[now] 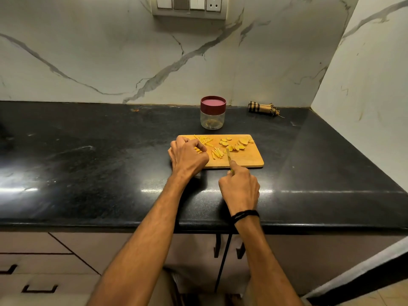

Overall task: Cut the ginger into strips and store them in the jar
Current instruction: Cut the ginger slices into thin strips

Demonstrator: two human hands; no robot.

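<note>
Left hand: the left hand (pixel 187 156) lay on the left end of the board (pixel 249 160), fingers curled in on a few strips (pixel 217 153).
Right hand: the right hand (pixel 239 186) was clamped round the handle of the knife (pixel 228 156), whose blade pointed away over the board's middle.
Ginger: strips lay on the left half of the board, and uncut slices (pixel 234 147) lay on the right half, just beyond the blade.
Jar: the jar (pixel 212 118) stood on the counter (pixel 110 151) just behind the board, with its lid (pixel 213 103) on.
Step, as judged: slicing the remaining rounds into strips.
Doing it well: clear the finished strips aside first, lay a few slices flat and overlapped, hold them with fingertips tucked back, and keep the cuts narrow and parallel.
Risk: small slices would likely slide under the blade, so the holding fingers had to stay close yet behind the edge.
Later: the lid had to come off before filling.
</note>
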